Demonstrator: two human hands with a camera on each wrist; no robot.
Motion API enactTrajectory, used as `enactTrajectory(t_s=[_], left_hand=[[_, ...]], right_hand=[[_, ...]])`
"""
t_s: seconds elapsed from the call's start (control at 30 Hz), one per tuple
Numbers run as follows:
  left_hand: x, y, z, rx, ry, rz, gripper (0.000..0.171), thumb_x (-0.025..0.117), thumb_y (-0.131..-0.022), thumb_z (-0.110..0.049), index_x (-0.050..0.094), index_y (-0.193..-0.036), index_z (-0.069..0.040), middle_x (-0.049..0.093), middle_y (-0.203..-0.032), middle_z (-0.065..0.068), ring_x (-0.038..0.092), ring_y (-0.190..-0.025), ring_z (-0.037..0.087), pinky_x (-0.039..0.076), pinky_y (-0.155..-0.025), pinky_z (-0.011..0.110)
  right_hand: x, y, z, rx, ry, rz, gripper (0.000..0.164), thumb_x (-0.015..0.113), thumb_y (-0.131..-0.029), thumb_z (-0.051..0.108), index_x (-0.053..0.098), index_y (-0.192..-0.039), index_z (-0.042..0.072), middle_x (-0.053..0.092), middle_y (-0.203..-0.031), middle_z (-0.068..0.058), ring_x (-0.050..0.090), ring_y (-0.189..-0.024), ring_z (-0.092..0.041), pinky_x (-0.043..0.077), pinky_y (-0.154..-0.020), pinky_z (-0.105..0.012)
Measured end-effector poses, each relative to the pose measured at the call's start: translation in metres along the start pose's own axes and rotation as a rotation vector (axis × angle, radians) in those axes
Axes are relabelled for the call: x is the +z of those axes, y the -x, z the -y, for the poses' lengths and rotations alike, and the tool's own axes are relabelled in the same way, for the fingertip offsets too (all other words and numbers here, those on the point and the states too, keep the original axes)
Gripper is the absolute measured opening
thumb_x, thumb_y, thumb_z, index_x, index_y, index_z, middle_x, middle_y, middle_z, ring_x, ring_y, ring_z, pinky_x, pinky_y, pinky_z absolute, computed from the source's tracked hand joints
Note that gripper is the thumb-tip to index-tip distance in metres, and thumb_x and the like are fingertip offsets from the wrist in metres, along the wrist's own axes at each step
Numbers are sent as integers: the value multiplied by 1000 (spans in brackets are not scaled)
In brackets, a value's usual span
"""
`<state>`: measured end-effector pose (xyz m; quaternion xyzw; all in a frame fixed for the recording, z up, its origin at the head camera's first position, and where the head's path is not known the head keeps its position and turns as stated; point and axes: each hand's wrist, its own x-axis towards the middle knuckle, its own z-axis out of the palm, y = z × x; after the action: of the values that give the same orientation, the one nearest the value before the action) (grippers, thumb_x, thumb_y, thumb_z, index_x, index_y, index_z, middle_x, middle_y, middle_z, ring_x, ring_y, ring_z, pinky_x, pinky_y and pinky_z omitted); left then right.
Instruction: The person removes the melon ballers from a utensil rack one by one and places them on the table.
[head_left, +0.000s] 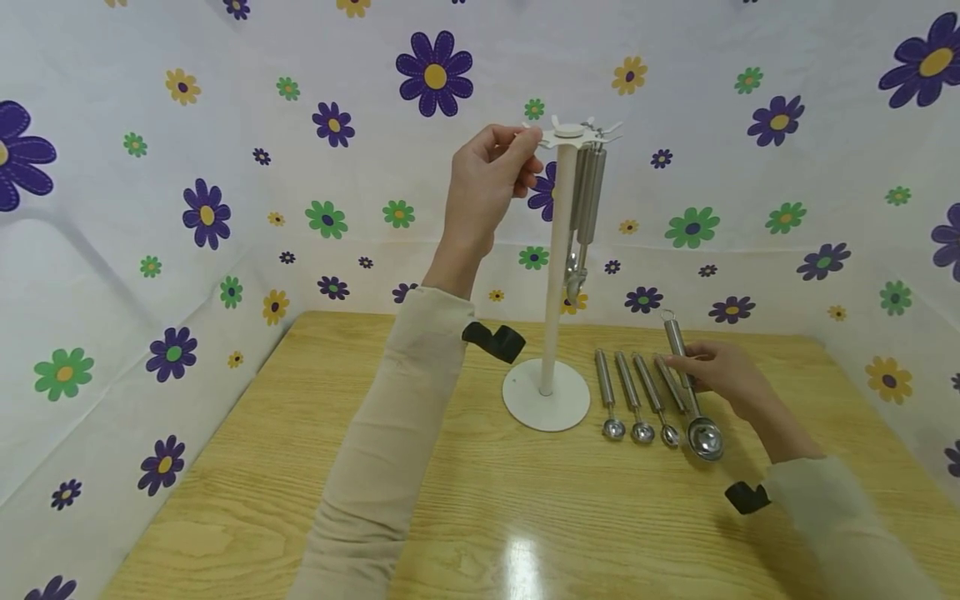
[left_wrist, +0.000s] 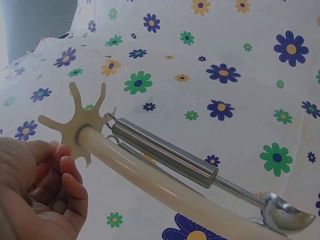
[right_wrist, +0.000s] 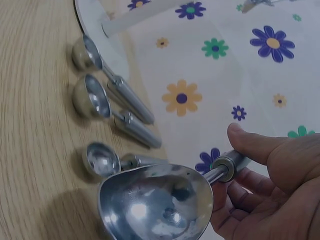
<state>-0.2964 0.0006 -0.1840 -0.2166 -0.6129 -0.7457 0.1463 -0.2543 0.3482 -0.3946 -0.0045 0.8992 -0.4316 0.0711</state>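
Pinches the stand (head_left: 557, 267) with left hand (head_left: 487, 172), curls right hand (head_left: 722, 377) round large scoop (head_left: 705, 437), and could tip the stand by tugging its top sideways.

A white, round-based stand (head_left: 555, 292) blocks the far middle, silver metal scoops (head_left: 649, 383) the right. The yellow wooden bench (head_left: 300, 417) allows passage far left.

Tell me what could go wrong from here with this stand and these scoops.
The visible hanging scoops are all on one side of the stand; a careless tug by the left hand, which pinches the hook rack, might tip it or set them swinging.
The large scoop in the right hand is right by the row of smaller scoops, so lifting it sideways could knock them.
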Motion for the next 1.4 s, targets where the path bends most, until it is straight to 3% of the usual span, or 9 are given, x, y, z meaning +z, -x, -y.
enactTrajectory(t_s=[0.43, 0.73, 1.1, 1.2, 1.33, 1.4], left_hand=[[2, 2, 0, 8, -8, 1, 14, 65, -104, -14, 65, -108, -1, 64, -78, 3, 58, -66, 13, 50, -63, 20], [2, 1, 2, 2, 13, 3, 11, 65, -103, -14, 66, -105, -3, 64, -78, 5, 58, -66, 14, 50, -63, 20], [1, 1, 1, 14, 20, 6, 11, 65, -104, -14, 65, -105, -3, 64, -77, 4, 58, -65, 13, 49, -62, 20], [1, 0, 2, 10, 23, 4, 10, 65, -104, -14, 66, -105, -3, 64, -77, 4, 58, -66, 13, 49, -63, 20], [1, 0, 2, 12, 21, 2, 11, 65, -104, -14, 65, -106, -3, 64, -77, 4, 57, -66, 13, 49, -63, 20], [0, 1, 2, 9, 22, 0, 11, 65, -104, -14, 65, -106, -3, 64, -77, 4, 57, -66, 14, 49, -63, 20]], right_hand=[[-22, 3, -31, 30, 24, -15, 63, 62, -104, 41, 55, -132, -15, 66, -109, -17, 69, -96, -24, 60, -87, -40], [-27, 3, -40, 48, 44, -5, 66, 61, -106, 38, 49, -138, -19, 66, -112, -21, 70, -103, -34, 60, -86, -41], [-24, -4, -46, 54, -1, -4, 60, 65, -104, 31, 53, -131, -21, 65, -96, -7, 66, -85, -14, 59, -74, -27], [-22, -7, -47, 59, 8, -3, 60, 65, -104, 31, 54, -131, -21, 65, -96, -9, 64, -82, -12, 58, -72, -27], [-21, -10, -49, 58, 54, -7, 63, 65, -104, 35, 54, -133, -20, 67, -110, -20, 62, -87, -13, 57, -74, -26], [-21, -11, -50, 61, 79, -10, 61, 64, -104, 36, 57, -129, -19, 67, -107, -19, 59, -86, -14, 55, -72, -26]])
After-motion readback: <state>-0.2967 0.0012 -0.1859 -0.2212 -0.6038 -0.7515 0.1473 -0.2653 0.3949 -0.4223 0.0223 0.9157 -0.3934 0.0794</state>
